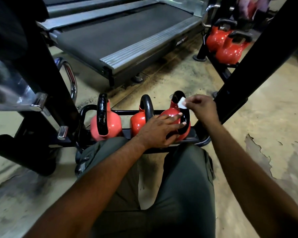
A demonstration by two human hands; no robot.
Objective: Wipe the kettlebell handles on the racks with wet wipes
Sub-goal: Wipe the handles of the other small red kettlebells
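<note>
Left hand [159, 130] fingers [175, 117] are straight and spread, lying flat on the right-most glossy red kettlebell [169, 115]. One tip is on the red shell, another touches its black loop handle [185, 118]. No curl, it just rests there.

Right hand [202, 109]: thumb and fingertips [190, 102] pinch a small white wet wipe [182, 102], the other fingers curled in. The wipe is pressed to the upper part of that same handle, near its top bend.

That kettlebell sits at the right end of a low black steel floor rack [125, 111], third in a row of three. The middle red kettlebell [138, 122] is just beside it, and the left red kettlebell [108, 124] stands a little apart from the middle one.

Clearances:
- Right: a slanted black upright post [248, 74] is near the right hand's knuckles — tight on that side.
- Front: knees in olive-green trousers [110, 160] are up against the rack's near rail.
- Left: a black frame leg [46, 69] and a curved chrome bar [70, 78] crowd the left kettlebell.
- Behind the rack: open, stained beige concrete floor [170, 78], up to the grey treadmill deck [119, 36].
- A second rack's pair of red kettlebells [227, 50] is well apart, beyond the post.
</note>
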